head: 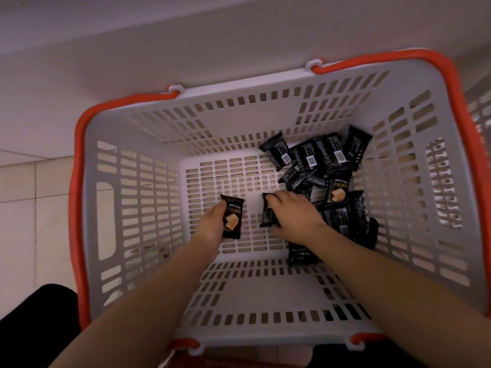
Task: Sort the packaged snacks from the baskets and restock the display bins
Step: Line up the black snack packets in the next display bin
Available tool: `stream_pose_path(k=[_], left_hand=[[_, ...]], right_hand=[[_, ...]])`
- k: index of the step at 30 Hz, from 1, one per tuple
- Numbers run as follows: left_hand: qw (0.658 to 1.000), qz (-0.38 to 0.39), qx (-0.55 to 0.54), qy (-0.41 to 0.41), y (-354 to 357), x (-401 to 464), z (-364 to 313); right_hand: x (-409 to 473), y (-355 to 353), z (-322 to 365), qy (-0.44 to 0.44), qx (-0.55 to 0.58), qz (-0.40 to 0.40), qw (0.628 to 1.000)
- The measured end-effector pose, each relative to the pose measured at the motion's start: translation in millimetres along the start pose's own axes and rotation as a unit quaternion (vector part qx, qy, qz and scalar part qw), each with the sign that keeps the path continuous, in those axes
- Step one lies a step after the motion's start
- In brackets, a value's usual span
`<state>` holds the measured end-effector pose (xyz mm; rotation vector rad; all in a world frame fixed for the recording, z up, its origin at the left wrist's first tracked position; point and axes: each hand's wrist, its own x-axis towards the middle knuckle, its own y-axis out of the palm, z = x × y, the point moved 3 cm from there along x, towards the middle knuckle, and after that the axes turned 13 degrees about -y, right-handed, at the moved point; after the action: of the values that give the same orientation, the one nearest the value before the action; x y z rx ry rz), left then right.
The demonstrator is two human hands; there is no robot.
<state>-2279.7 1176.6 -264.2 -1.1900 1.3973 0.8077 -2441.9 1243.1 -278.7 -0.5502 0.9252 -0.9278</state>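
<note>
In the grey basket [265, 83] that fills the frame, 1 black packet [232, 220] is held upright at centre left by the left hand [211, 224], fingers curled round its lower edge, while a 2nd packet [268, 213] lying on the floor at centre is covered and gripped by the right hand [295, 215]. The remaining pile [324, 176] is heaped towards the right and upper right of the basket floor. The packets are judged light, slick-filmed and crinkly, with a brittle cake inside, so they are best pinched across the flat faces or by a sealed end, without squeezing the middle.
</note>
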Motion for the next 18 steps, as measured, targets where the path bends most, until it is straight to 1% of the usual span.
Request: stream_pose_path(k=[1,2,3,4,5,6,7,8,9,11,12,15,16,17,18], left_hand=[[0.999,0.003,-0.032,-0.006,0,-2,0],[0.998,0.009,-0.061,-0.012,0,-3,0],[0.997,0.019,-0.079,-0.014,1,-3,1],[0.996,0.031,-0.087,-0.012,3,-4,2],[0.995,0.042,-0.091,-0.007,5,-5,3],[0.994,0.051,-0.094,-0.002,7,-6,4],[0.993,0.06,-0.098,0.002,9,-6,4],[0.992,0.07,-0.106,0.003,12,-8,3],[0.99,0.081,-0.118,0.002,15,-10,2],[0.984,0.106,-0.141,0.002,21,-11,-3],[0.982,0.118,-0.147,0.005,25,-13,-7],[0.981,0.131,-0.142,0.019,33,-16,-14],[0.981,0.133,-0.139,0.02,35,-17,-16],[0.981,0.136,-0.135,0.021,37,-18,-16],[0.98,0.145,-0.131,0.024,40,-19,-17]], right_hand=[[-4,-7,-1,0.049,0.156,-0.043,0.986],[-10,-16,0,0.111,0.361,-0.083,0.922],[-14,-22,2,0.153,0.57,-0.113,0.799],[-19,-28,4,0.172,0.721,-0.132,0.658],[-24,-34,3,0.169,0.818,-0.147,0.531],[-29,-41,3,0.154,0.866,-0.155,0.45],[-34,-49,2,0.131,0.883,-0.157,0.422],[-37,-56,3,0.109,0.886,-0.153,0.425],[-40,-60,4,0.095,0.882,-0.152,0.435],[-44,-64,6,0.099,0.869,-0.158,0.459],[-45,-64,7,0.114,0.852,-0.168,0.483],[-48,-55,3,0.183,0.755,-0.182,0.603],[-50,-51,3,0.195,0.734,-0.182,0.624],[-50,-47,2,0.199,0.742,-0.191,0.611],[-50,-43,2,0.203,0.774,-0.208,0.562]])
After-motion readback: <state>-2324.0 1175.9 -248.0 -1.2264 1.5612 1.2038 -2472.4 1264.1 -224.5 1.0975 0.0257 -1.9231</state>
